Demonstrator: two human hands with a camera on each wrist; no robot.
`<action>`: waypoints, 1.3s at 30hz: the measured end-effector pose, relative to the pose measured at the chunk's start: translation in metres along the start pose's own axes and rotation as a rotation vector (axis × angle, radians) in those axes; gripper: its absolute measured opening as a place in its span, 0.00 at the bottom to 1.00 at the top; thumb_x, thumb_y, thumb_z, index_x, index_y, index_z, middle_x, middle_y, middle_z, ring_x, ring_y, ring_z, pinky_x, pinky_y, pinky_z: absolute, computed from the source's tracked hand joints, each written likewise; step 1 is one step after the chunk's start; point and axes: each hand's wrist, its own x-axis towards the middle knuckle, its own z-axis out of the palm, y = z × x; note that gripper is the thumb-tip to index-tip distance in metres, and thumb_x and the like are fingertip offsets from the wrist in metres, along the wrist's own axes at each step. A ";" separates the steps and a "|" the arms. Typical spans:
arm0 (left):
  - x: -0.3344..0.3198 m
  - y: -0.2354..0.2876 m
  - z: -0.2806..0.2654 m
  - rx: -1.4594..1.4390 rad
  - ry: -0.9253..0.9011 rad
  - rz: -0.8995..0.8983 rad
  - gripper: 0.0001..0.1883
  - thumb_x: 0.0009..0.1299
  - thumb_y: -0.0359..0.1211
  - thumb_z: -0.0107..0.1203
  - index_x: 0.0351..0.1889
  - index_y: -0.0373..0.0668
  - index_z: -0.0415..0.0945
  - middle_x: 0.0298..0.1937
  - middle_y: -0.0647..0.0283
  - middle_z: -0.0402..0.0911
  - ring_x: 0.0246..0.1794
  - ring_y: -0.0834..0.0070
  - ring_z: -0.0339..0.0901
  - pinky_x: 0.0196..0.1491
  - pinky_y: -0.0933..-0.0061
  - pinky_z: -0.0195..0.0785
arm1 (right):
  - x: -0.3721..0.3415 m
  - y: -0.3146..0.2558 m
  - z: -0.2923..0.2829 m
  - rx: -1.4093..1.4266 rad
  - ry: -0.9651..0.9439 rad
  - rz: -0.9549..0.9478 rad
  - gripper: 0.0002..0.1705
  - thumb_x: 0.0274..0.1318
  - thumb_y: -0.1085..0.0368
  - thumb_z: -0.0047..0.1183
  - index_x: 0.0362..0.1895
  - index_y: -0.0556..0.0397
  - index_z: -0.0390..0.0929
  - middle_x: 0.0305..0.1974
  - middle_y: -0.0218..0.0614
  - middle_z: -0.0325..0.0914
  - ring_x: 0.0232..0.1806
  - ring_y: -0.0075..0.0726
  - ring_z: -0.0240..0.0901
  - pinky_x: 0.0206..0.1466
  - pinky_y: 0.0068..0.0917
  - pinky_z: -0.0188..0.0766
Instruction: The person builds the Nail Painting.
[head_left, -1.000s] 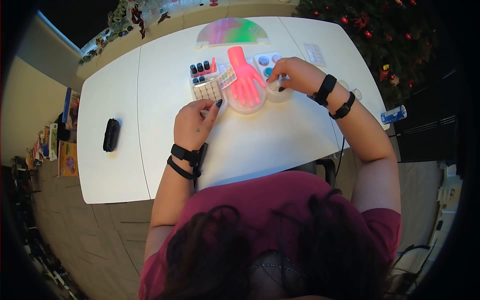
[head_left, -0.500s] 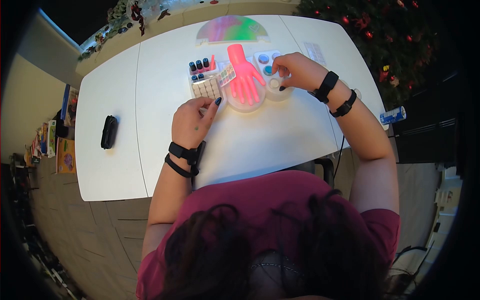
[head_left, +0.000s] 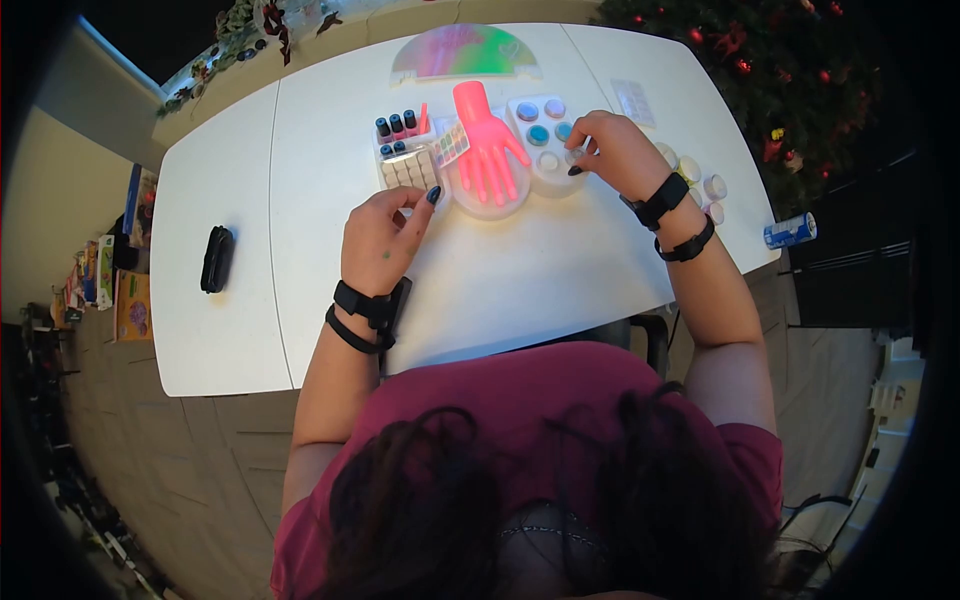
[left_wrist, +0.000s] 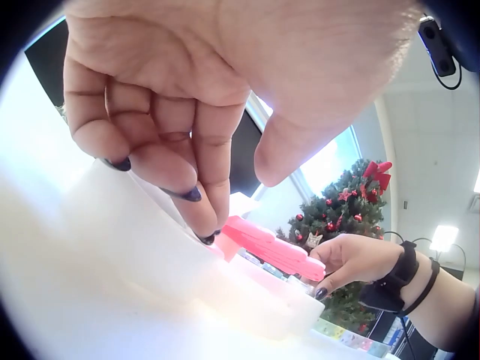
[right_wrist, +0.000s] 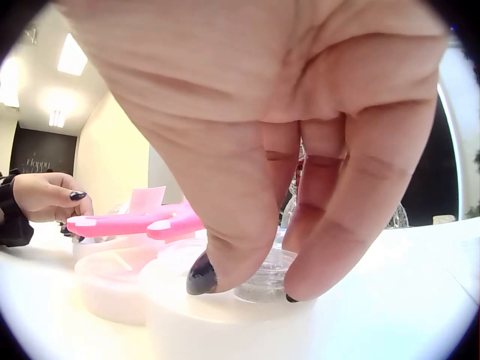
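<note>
In the head view my right hand (head_left: 620, 155) is at the right side of a white tray (head_left: 555, 188) that holds several small round jars. The right wrist view shows its thumb and a finger pinching a clear jar (right_wrist: 262, 285) low at the tray. My left hand (head_left: 385, 235) lies just in front of a box of pale square pieces (head_left: 405, 170), its fingers loosely bent and holding nothing. Between the hands, a pink model hand (head_left: 488, 160) rests on a round pale base. A colourful card (head_left: 452, 145) leans beside it.
Small dark-capped bottles (head_left: 397, 123) stand behind the box. A half-round iridescent board (head_left: 465, 55) is at the back. Several round lids or jars (head_left: 714, 187) lie by my right forearm, with a blue can (head_left: 790, 230) at the edge. A black case (head_left: 217, 259) lies far left.
My right hand has shifted to the right over the tray, uncovering more jars, one of them teal. My left hand has stayed nearly in place.
</note>
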 end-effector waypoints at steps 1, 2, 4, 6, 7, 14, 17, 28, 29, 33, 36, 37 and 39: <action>0.000 0.000 0.000 0.002 -0.001 -0.002 0.14 0.75 0.39 0.65 0.45 0.36 0.88 0.36 0.55 0.89 0.26 0.69 0.80 0.35 0.67 0.74 | 0.002 0.003 0.001 -0.012 0.012 0.023 0.16 0.50 0.77 0.72 0.45 0.55 0.88 0.42 0.40 0.85 0.41 0.42 0.81 0.47 0.36 0.80; 0.000 -0.001 0.000 0.000 0.003 0.001 0.14 0.75 0.39 0.65 0.44 0.36 0.88 0.36 0.55 0.89 0.26 0.69 0.80 0.35 0.67 0.74 | 0.003 0.004 0.000 -0.010 0.012 0.023 0.16 0.50 0.77 0.72 0.45 0.55 0.88 0.42 0.40 0.85 0.41 0.42 0.81 0.47 0.36 0.80; 0.000 0.000 0.000 -0.002 0.006 0.003 0.14 0.75 0.39 0.65 0.44 0.36 0.88 0.36 0.56 0.89 0.26 0.69 0.80 0.35 0.67 0.74 | 0.005 0.005 -0.002 0.055 -0.042 0.076 0.17 0.50 0.76 0.73 0.46 0.55 0.89 0.42 0.40 0.85 0.41 0.42 0.80 0.47 0.37 0.80; 0.000 0.002 -0.001 0.006 -0.003 -0.016 0.14 0.75 0.39 0.65 0.44 0.36 0.89 0.36 0.56 0.89 0.26 0.69 0.80 0.35 0.67 0.75 | 0.000 0.006 0.000 0.056 -0.002 0.040 0.16 0.49 0.76 0.74 0.45 0.55 0.89 0.42 0.40 0.86 0.42 0.42 0.80 0.48 0.37 0.80; 0.000 0.001 -0.001 0.008 0.000 -0.015 0.14 0.75 0.39 0.65 0.44 0.36 0.89 0.36 0.56 0.89 0.26 0.69 0.80 0.35 0.67 0.75 | -0.002 0.005 0.001 0.055 0.040 0.002 0.16 0.48 0.75 0.75 0.44 0.54 0.90 0.42 0.39 0.87 0.43 0.43 0.80 0.48 0.38 0.80; -0.001 0.003 0.000 0.037 0.032 -0.013 0.15 0.75 0.41 0.66 0.45 0.38 0.90 0.36 0.55 0.89 0.27 0.70 0.82 0.35 0.67 0.75 | -0.021 -0.041 0.024 -0.066 0.270 -0.024 0.11 0.52 0.66 0.74 0.42 0.48 0.93 0.39 0.36 0.89 0.46 0.48 0.79 0.51 0.43 0.79; 0.000 -0.001 0.000 0.033 0.061 -0.022 0.15 0.74 0.41 0.66 0.46 0.38 0.90 0.36 0.54 0.89 0.26 0.70 0.82 0.35 0.67 0.75 | -0.017 -0.036 0.035 -0.089 0.294 -0.016 0.11 0.55 0.65 0.72 0.43 0.46 0.94 0.38 0.36 0.90 0.45 0.48 0.78 0.51 0.44 0.79; 0.001 -0.001 -0.004 0.107 -0.191 -0.119 0.17 0.80 0.42 0.58 0.37 0.37 0.88 0.22 0.65 0.80 0.22 0.79 0.70 0.30 0.72 0.62 | -0.013 -0.028 0.048 -0.084 0.402 0.066 0.05 0.60 0.63 0.69 0.39 0.47 0.93 0.40 0.34 0.88 0.45 0.50 0.80 0.48 0.45 0.78; 0.000 -0.006 -0.003 0.107 -0.201 -0.113 0.17 0.80 0.42 0.58 0.37 0.37 0.88 0.22 0.65 0.80 0.22 0.79 0.70 0.30 0.72 0.62 | -0.014 -0.027 0.050 -0.067 0.406 0.098 0.06 0.61 0.64 0.68 0.41 0.48 0.92 0.40 0.36 0.87 0.45 0.52 0.80 0.48 0.45 0.77; -0.001 -0.010 0.000 0.013 -0.155 -0.045 0.16 0.80 0.42 0.59 0.45 0.38 0.89 0.30 0.63 0.86 0.31 0.77 0.80 0.38 0.74 0.71 | -0.009 -0.019 0.056 -0.106 0.434 0.128 0.06 0.62 0.61 0.68 0.40 0.47 0.92 0.41 0.36 0.88 0.46 0.52 0.81 0.49 0.47 0.78; -0.001 -0.009 0.004 0.030 -0.120 0.004 0.14 0.79 0.39 0.61 0.51 0.38 0.89 0.39 0.60 0.88 0.37 0.75 0.84 0.42 0.73 0.75 | -0.007 -0.012 0.053 -0.093 0.432 0.146 0.07 0.62 0.62 0.68 0.43 0.46 0.93 0.42 0.36 0.88 0.47 0.52 0.82 0.51 0.46 0.79; -0.001 -0.011 0.005 0.006 -0.090 0.047 0.14 0.79 0.37 0.63 0.53 0.38 0.88 0.44 0.58 0.89 0.40 0.74 0.84 0.43 0.72 0.77 | -0.006 -0.009 0.049 -0.091 0.433 0.139 0.07 0.62 0.62 0.68 0.43 0.46 0.93 0.42 0.36 0.88 0.47 0.52 0.82 0.51 0.46 0.79; 0.002 -0.013 0.005 0.000 -0.043 0.062 0.13 0.78 0.36 0.63 0.54 0.39 0.88 0.47 0.58 0.88 0.41 0.73 0.85 0.44 0.71 0.77 | -0.003 0.003 0.037 -0.112 0.395 0.114 0.12 0.60 0.57 0.70 0.45 0.45 0.94 0.43 0.39 0.89 0.49 0.51 0.83 0.55 0.44 0.81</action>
